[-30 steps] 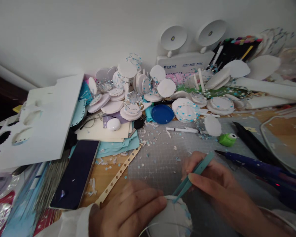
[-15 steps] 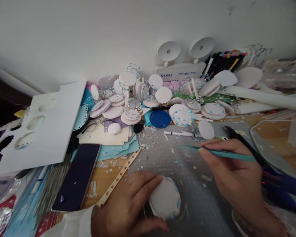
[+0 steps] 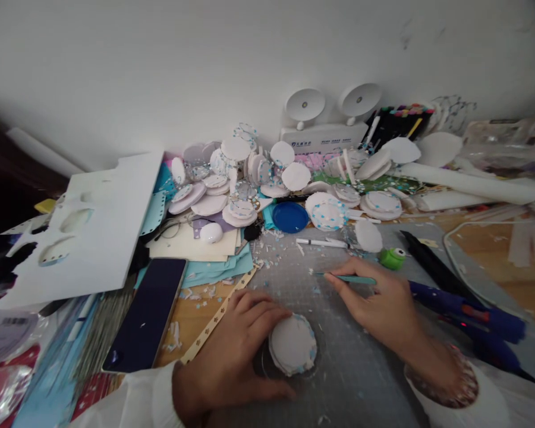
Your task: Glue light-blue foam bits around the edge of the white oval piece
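My left hand (image 3: 229, 351) grips a white foam disc (image 3: 293, 343) with small blue bits along its rim, holding it down on the grey cutting mat (image 3: 343, 380). My right hand (image 3: 378, 300) pinches teal tweezers (image 3: 345, 277), whose tips point left and reach toward scattered paper bits on the mat, well apart from the disc. White sleeves cover both my wrists.
A heap of white discs (image 3: 249, 178) lies at the back by a blue lid (image 3: 289, 216) and a white lamp box (image 3: 323, 134). A dark phone (image 3: 147, 321), punched paper strip (image 3: 214, 321), cut white board (image 3: 89, 232), green punch (image 3: 392, 257) and blue glue gun (image 3: 463, 306) surround the mat.
My right hand lifted the tweezers off the disc and carried them forward to the mat's scattered bits. The view tilted, so the disc and my left hand now sit fully in view.
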### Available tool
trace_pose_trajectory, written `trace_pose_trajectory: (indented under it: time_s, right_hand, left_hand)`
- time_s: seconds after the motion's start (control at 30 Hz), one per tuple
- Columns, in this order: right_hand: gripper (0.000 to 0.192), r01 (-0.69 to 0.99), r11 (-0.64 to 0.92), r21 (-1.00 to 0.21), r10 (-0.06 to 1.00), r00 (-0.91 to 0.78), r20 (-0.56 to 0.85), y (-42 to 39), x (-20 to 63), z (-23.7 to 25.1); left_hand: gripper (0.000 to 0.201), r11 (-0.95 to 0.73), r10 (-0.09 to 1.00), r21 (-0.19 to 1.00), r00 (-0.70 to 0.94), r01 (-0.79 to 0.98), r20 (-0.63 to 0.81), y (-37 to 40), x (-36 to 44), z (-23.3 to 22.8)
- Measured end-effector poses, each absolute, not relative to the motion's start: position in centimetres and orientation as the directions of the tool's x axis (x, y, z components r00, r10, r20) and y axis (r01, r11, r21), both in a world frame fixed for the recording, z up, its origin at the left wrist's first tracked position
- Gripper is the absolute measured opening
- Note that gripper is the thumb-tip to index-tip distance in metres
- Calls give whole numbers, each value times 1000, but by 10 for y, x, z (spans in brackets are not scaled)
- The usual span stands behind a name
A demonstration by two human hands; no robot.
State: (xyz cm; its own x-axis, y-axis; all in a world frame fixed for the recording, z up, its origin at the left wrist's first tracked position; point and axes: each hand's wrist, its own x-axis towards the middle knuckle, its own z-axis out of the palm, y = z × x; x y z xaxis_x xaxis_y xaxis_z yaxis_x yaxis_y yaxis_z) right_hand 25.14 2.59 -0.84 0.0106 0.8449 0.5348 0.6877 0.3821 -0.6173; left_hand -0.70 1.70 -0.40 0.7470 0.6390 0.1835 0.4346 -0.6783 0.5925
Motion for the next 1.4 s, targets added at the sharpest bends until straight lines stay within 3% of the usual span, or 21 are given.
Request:
trace_pose_trajectory:
  time_s: [0.13, 0.2, 0.27, 0.4, 0.53, 0.67, 0.93, 1.23, 1.4]
  right_hand:
    - [10, 665, 402, -629, 823, 39, 567, 23, 249, -1]
    - [12, 606, 436, -665, 804, 70, 590, 18, 246, 5]
    - [17, 491, 491, -719, 790, 97, 606, 12, 242, 10]
    - [31, 316, 605, -731, 772, -7, 635, -4, 231, 14]
    - [38, 227, 646, -729, 763, -155, 628, -16, 224, 14]
    - [38, 190, 630, -753, 776, -182, 604, -20, 219, 14]
    - [29, 192, 546, -816, 835, -42, 549, -22, 216, 18]
    - [8, 198, 518, -832, 855, -77, 513, -14, 215, 25]
    - [6, 167, 494, -853, 869, -78, 488, -16, 215, 24]
  left_hand:
    - [104, -653, 610, 666, 772, 360, 180, 17, -11, -2]
    - [105, -627, 605, 725, 765, 286, 222, 15, -15, -2]
    - [87, -569, 642, 788, 727, 236, 246, 12, -18, -1]
    - [28, -423, 785, 879, 572, 219, 236, 4, -17, 2]
    - [16, -371, 838, 916, 481, 154, 258, 3, -10, 6]
    - [7, -356, 853, 930, 439, 96, 282, 2, -6, 9]
    - [8, -342, 855, 936, 442, 88, 271, 3, -6, 13]
    - [16, -397, 830, 914, 458, 87, 317, 4, -4, 13]
    - [17, -395, 832, 914, 458, 95, 313, 4, -4, 13]
